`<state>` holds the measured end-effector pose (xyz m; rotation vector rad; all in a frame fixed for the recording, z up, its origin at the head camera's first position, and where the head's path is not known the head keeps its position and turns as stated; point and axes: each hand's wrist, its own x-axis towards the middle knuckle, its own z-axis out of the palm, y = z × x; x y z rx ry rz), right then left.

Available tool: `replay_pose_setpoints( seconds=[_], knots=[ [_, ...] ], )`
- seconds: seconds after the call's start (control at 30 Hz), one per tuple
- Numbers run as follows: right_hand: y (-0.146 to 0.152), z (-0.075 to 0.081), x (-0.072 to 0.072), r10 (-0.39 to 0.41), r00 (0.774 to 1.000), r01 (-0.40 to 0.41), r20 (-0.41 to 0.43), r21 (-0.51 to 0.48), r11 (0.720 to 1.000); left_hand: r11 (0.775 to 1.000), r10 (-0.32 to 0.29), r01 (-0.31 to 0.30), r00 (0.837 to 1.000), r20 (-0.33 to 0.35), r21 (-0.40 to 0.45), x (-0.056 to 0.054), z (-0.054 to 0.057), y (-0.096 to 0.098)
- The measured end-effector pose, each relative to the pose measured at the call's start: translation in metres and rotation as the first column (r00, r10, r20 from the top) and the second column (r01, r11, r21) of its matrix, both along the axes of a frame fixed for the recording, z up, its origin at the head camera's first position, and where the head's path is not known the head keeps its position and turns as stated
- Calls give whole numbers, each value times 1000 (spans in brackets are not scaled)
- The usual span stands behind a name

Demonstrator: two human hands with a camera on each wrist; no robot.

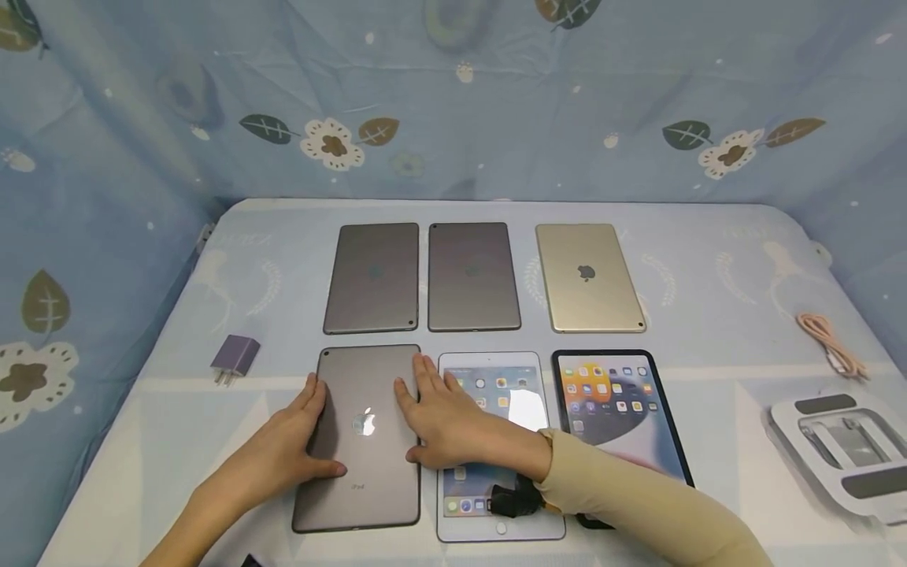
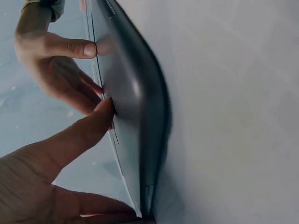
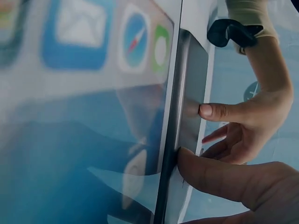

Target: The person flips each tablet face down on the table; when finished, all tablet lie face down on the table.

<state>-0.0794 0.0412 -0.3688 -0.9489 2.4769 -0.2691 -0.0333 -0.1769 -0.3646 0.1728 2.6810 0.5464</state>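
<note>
A grey tablet (image 1: pixel 368 488) lies back side up, its apple logo showing, at the front left of the table. My left hand (image 1: pixel 283 449) rests along its left edge, thumb laid over the back and fingers stretched along the side. At the opposite edge is my right hand (image 1: pixel 446 417), fingers extended forward and thumb tip against the rim. Beside the grey tablet, a white tablet (image 1: pixel 501 529) with its screen lit lies partly beneath my right hand and forearm. Both thumbs touch the grey tablet in the left wrist view, where its rounded corner (image 2: pixel 149 93) is close.
Behind lie two dark grey tablets (image 1: pixel 375 276) and a gold tablet (image 1: pixel 591 276), backs up. A black-framed tablet (image 1: pixel 602 425) is partly under my right sleeve. A purple charger plug (image 1: pixel 236 356) sits left; a coiled cable (image 1: pixel 832 345) and white stand (image 1: pixel 843 449) are right.
</note>
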Motion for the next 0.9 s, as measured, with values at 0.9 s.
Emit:
replay_pose_setpoints(
  seconds=[0.9],
  knots=[
    [106, 14, -23, -407, 900, 329, -154, -371, 869, 928, -360, 371, 911, -203, 18, -32, 25, 98]
  ],
)
